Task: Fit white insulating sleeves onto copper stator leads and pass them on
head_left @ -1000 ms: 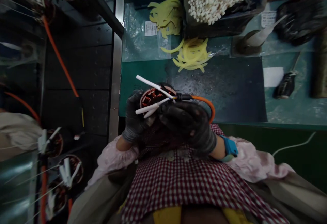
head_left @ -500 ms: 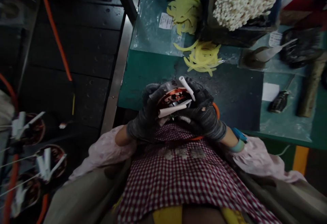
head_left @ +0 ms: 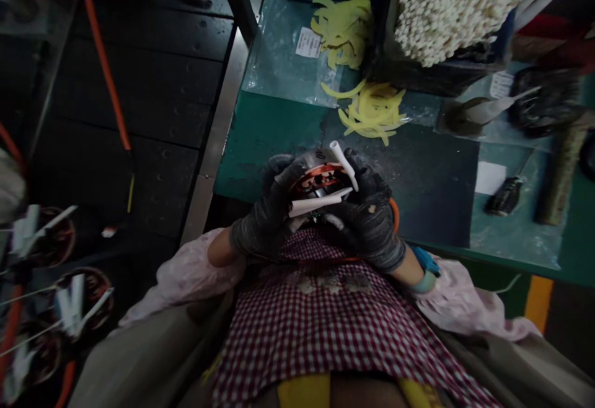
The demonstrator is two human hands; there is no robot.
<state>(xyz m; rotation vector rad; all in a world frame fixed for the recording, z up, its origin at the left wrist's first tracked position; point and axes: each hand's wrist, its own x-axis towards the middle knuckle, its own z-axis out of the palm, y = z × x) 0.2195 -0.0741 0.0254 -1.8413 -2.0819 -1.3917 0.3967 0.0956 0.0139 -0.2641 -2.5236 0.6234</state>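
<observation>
Close to my apron, a motor stator (head_left: 320, 178) with copper windings is held between both gloved hands, its opening tilted toward me. My left hand (head_left: 272, 206) wraps around its left side. On the right side, my right hand (head_left: 372, 216) is closed around the rim. A white sleeve (head_left: 343, 163) sticks up from the windings beside my right fingers. Another white sleeve (head_left: 313, 204) lies across the near side of the opening. An orange cable (head_left: 394, 214) curves out behind my right hand. The fingertips under the stator are hidden.
On the green bench (head_left: 246, 141) lie yellow curved strips (head_left: 372, 110) and a second pile of yellow strips (head_left: 344, 30). A bin (head_left: 385, 61) of white tubes stands behind. At right are a screwdriver (head_left: 506, 196) and a mallet (head_left: 558, 175). More wound stators (head_left: 88, 299) stand at left.
The view has shifted slightly, so the bench items appear a little lower. Both hands keep their hold on the stator, with hardly any movement.
</observation>
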